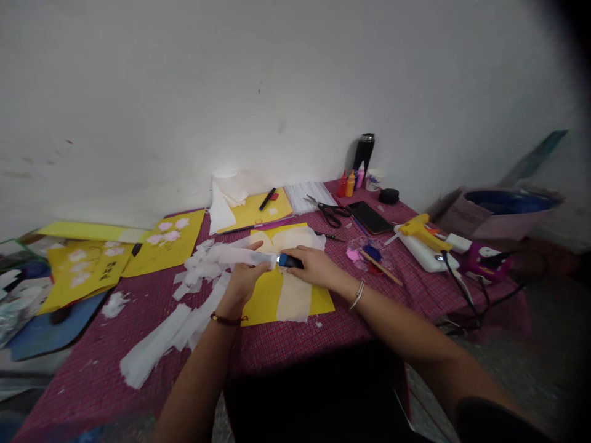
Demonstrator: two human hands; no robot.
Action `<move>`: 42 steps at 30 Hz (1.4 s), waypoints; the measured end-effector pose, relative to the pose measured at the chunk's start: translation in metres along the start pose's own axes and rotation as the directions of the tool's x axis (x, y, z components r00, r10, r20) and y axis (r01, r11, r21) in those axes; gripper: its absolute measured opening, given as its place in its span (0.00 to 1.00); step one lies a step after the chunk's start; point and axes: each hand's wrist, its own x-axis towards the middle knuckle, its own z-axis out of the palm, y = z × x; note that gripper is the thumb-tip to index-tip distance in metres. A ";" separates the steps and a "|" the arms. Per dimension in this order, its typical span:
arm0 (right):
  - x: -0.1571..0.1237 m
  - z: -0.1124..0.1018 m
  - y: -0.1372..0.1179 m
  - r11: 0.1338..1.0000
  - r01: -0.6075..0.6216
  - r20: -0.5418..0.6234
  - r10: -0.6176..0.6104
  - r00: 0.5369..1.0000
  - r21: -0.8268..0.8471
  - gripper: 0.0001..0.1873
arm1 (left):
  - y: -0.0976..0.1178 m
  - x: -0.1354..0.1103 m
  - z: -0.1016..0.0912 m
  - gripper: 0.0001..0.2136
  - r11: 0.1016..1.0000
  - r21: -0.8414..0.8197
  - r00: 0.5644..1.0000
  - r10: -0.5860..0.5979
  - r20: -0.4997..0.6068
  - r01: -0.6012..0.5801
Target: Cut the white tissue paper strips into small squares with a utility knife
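Note:
My right hand (pixel 314 266) is closed around a blue and black utility knife (pixel 292 261), its short metal blade pointing left. The blade end meets a folded strip of white tissue paper (pixel 237 255) that my left hand (pixel 244 282) grips between thumb and fingers. Both hands are above a yellow sheet (pixel 258 301) with pale cream paper (pixel 294 298) lying across it. Beside my left hand, a loose heap of cut white tissue pieces (pixel 199 264) lies on the cloth, with longer folded tissue strips (pixel 154 347) nearer the front edge.
Black scissors (pixel 332 214), a phone (pixel 369 217) and small paint bottles (pixel 349 183) lie or stand toward the back. At right are a paint palette (pixel 369 252) and a yellow glue gun (pixel 422 231). Yellow cards with pink flowers (pixel 168 237) lie left. A black flask (pixel 364 151) stands by the wall.

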 end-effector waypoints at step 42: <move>-0.003 -0.008 -0.012 0.972 -0.018 -0.036 0.010 0.999 -0.233 0.24 | 0.004 0.002 0.008 0.13 0.891 -0.398 0.974 -0.177 0.140 0.219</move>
